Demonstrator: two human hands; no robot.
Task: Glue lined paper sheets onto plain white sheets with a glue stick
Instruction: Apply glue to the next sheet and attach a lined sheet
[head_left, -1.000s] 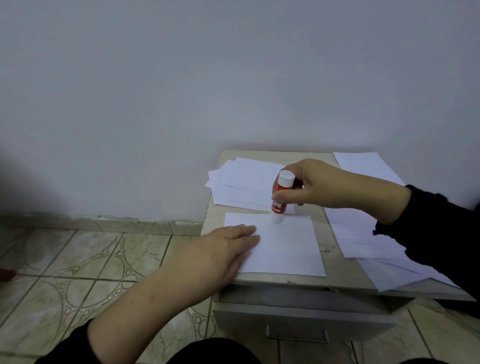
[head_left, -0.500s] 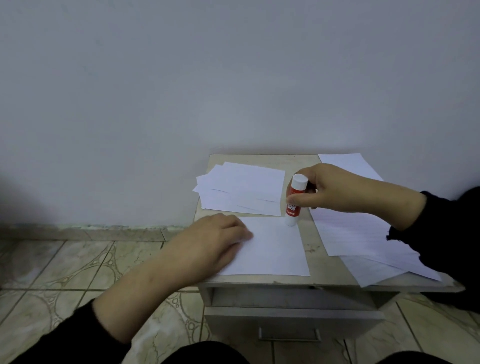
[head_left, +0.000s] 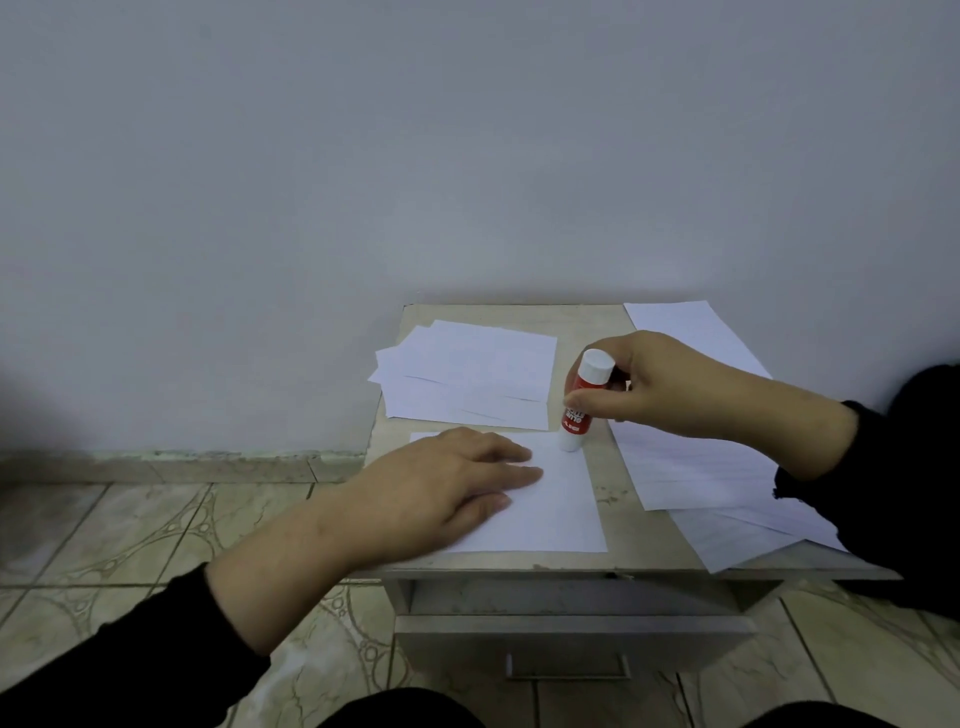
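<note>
A plain white sheet (head_left: 556, 509) lies at the front of a small cabinet top (head_left: 618, 483). My left hand (head_left: 452, 488) presses flat on its left part, fingers straight. My right hand (head_left: 649, 384) grips a red and white glue stick (head_left: 579, 405), held upside down with its lower end touching the sheet's far right corner. A loose stack of white sheets (head_left: 467, 379) sits at the back left. Lined sheets (head_left: 691, 467) lie on the right, under my right forearm.
The cabinet stands against a grey wall (head_left: 467, 156), its drawer (head_left: 566, 639) pulled slightly out at the front. Patterned floor tiles (head_left: 130, 535) spread to the left. Some lined sheets overhang the cabinet's right front edge (head_left: 727, 556).
The glue stick has slid right along the sheet's far edge to its right corner. My left hand stays pressed on the sheet. The camera view shifted.
</note>
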